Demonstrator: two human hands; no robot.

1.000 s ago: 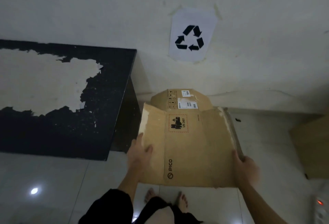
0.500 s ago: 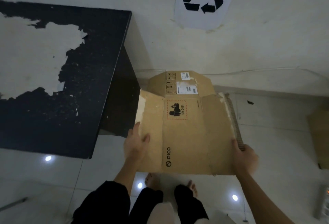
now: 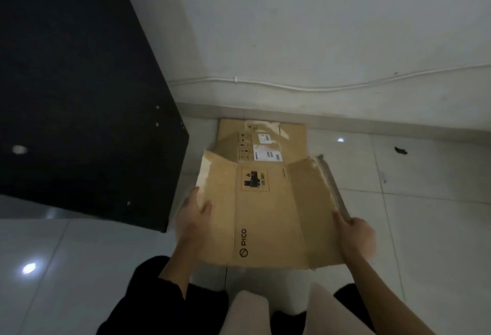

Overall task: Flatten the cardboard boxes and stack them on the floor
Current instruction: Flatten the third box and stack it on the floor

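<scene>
The flattened brown cardboard box with the PICO logo point(image 3: 268, 209) sits in mid-air, held level over the pale tiled floor point(image 3: 425, 215). Left hand point(image 3: 192, 217) clamps its left edge, right hand point(image 3: 354, 236) grips the torn right edge, one on each side so the sheet stays spread. Just beyond, another flattened brown box with white labels point(image 3: 263, 140) lies on the floor against the wall — the stack's base, likely the landing spot. The black counter point(image 3: 79, 95) stands left.
</scene>
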